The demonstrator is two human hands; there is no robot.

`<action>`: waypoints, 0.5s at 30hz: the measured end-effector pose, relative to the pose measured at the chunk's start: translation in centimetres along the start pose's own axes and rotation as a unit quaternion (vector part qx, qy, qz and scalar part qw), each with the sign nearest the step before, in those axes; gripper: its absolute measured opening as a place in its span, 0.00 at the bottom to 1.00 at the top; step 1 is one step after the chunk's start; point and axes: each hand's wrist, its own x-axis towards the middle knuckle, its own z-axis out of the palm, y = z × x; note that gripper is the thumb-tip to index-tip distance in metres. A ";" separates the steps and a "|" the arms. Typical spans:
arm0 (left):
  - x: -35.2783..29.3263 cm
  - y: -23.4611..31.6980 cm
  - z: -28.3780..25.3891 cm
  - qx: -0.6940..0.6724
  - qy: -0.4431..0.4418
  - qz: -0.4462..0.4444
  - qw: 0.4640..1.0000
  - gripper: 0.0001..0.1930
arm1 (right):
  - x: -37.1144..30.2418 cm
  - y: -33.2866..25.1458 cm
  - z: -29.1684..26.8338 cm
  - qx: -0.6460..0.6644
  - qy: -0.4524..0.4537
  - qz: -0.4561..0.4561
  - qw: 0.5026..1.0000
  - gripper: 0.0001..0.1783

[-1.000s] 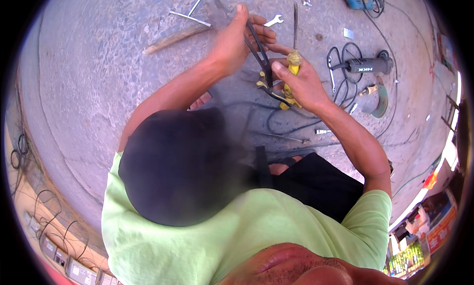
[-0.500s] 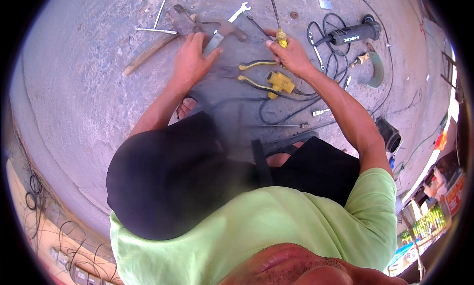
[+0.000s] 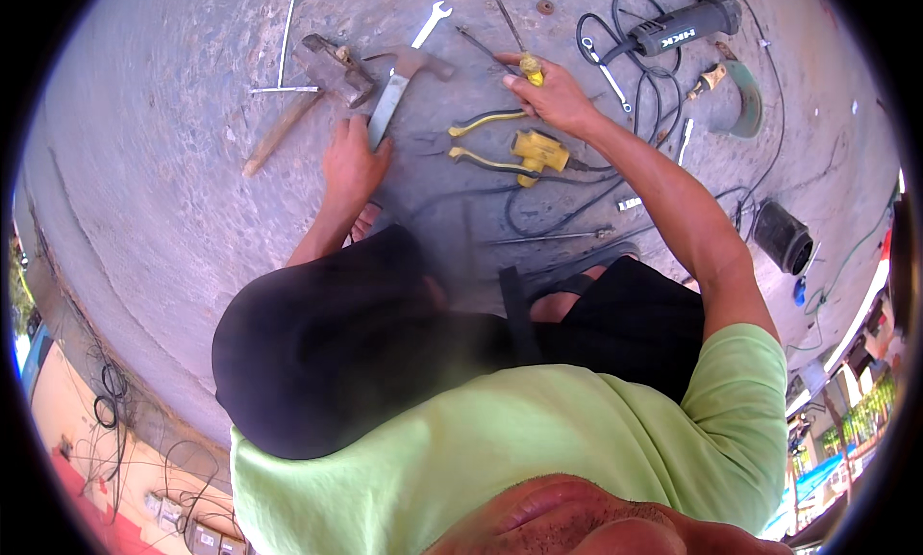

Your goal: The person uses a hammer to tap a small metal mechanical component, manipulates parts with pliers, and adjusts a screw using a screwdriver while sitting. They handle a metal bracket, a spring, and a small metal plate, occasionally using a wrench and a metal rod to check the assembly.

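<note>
- Holds hammer [image 3: 389,105] near its handle end in left hand [image 3: 357,161]; shows more bare handle than half a second ago, suggesting a tool laid down, not swung;
- Clasps yellow-handled screwdriver [image 3: 531,68] and dark-shafted tool [image 3: 486,50] in right hand [image 3: 555,97];
- Angles rusty-brown head, grey handle over wrench [image 3: 427,28], contact unclear; between heavy mallet [image 3: 286,129] and pliers [image 3: 471,123].

Floor [image 3: 144,161] free left; hammer [image 3: 387,110], pliers [image 3: 481,161], yellow block [image 3: 541,151] obstruct middle.

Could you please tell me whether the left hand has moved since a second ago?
Yes: the left hand has moved down the view; it now lies clearly below the crossbar of the T-wrench, farther below than it was.
</note>
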 end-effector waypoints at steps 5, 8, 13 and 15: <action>1.1 -1.0 -3.1 -0.240 -0.248 -0.143 0.928 0.22 | 0.2 0.3 -0.1 0.002 0.002 -0.036 0.999 0.23; 1.2 0.3 -6.0 -0.396 -0.261 -0.146 0.869 0.21 | 0.8 1.4 -0.7 -0.075 0.030 -0.110 0.991 0.22; 2.1 3.9 -9.0 -0.227 -0.081 0.032 0.970 0.20 | 1.1 1.6 -1.1 -0.136 0.030 -0.141 0.980 0.21; 3.4 5.2 -9.2 -0.140 -0.003 0.135 0.981 0.21 | 1.8 2.7 -1.4 -0.143 0.047 -0.189 0.970 0.21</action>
